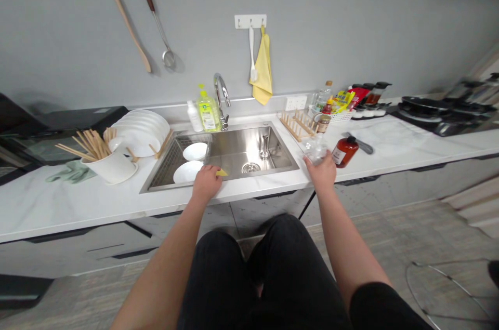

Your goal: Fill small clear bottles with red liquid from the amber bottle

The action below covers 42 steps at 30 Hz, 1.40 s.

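Note:
My left hand (207, 182) is closed over the front rim of the sink, with a corner of a yellow cloth or sponge (222, 172) showing beside its fingers. Just behind it, two white bowls (186, 172) sit in the wire basket at the sink's left side. On the counter right of the sink, my right hand (323, 170) has its thumb and fingers around a clear glass (314, 149); the glassware's outline is faint, and more than one piece may stand there. A brown-red bottle (344, 152) with a black cap stands close to that hand's right.
The steel sink (241, 145) has a chrome faucet (221, 93) behind it, beside a green soap bottle (209, 111). White plates (146, 130) and a chopstick holder (113, 166) stand left. A wooden rack (298, 124) and black pans (424, 106) are to the right.

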Each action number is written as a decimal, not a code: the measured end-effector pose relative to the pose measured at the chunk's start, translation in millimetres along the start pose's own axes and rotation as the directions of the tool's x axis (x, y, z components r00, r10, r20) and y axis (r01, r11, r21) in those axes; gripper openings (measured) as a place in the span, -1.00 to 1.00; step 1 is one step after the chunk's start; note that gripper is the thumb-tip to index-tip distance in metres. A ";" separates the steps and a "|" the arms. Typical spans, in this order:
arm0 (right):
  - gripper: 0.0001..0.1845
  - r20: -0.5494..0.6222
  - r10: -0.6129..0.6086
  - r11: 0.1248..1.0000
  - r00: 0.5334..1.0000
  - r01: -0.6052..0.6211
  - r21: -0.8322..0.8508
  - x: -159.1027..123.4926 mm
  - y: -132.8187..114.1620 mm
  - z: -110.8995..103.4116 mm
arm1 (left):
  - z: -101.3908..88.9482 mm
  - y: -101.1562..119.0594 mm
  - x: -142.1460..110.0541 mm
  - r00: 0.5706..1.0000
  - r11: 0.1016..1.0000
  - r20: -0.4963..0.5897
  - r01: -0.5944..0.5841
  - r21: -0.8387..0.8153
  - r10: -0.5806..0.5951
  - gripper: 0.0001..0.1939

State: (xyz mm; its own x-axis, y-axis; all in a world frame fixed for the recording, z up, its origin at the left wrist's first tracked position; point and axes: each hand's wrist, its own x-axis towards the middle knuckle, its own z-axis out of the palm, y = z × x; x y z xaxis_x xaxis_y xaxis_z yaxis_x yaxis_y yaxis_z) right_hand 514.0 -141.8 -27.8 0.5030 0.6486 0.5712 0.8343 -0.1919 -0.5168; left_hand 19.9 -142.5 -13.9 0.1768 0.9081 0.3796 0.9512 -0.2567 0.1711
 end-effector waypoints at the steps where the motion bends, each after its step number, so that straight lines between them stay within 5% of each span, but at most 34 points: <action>1: 0.10 -0.009 -0.012 1.000 1.000 0.012 -0.001 -3.0 0.8 0.4 | 0.0 -0.1 0.3 1.000 1.000 0.002 0.000 -0.001 0.000 -0.61; 17: -0.09 0.043 0.216 0.975 0.975 -0.214 -0.055 1.9 -10.5 -2.5 | 0.4 0.9 -0.6 1.000 1.000 0.011 0.006 -0.016 -0.005 -0.63; 23: -0.17 -0.134 0.063 0.998 0.989 -0.065 -0.008 -25.7 -9.7 -14.9 | 0.5 1.6 -0.3 1.000 1.000 0.014 0.005 -0.022 -0.005 -0.63; 26: -0.60 -0.036 -0.119 0.991 0.992 0.117 -0.059 -48.1 -25.7 -20.3 | -0.2 2.9 -0.3 1.000 1.000 0.009 0.008 -0.026 -0.008 -0.64; 30: -0.66 0.332 -0.465 0.881 0.821 0.466 0.081 -60.6 -77.9 -19.7 | -3.6 5.4 -0.7 1.000 0.999 -0.001 0.009 -0.041 -0.009 -0.66; 36: -0.52 0.545 -0.562 0.792 0.622 0.594 0.138 -59.1 -144.1 -5.3 | -11.3 9.6 -4.6 0.999 0.994 0.002 -0.050 -0.093 0.050 -0.67; 42: -0.52 0.561 -0.565 0.789 0.605 0.595 0.154 -61.7 -140.0 0.8 | -6.7 9.2 -5.3 0.997 0.991 0.014 -0.070 -0.114 0.072 -0.73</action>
State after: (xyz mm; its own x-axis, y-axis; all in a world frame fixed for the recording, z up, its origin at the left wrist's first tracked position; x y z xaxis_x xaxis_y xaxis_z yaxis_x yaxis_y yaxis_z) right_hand 366.0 -154.3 8.8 -0.2939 0.9138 0.2802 0.9228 0.3477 -0.1662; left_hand 26.0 -151.9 -8.2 0.2481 0.8917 0.3786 0.9017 -0.3554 0.2463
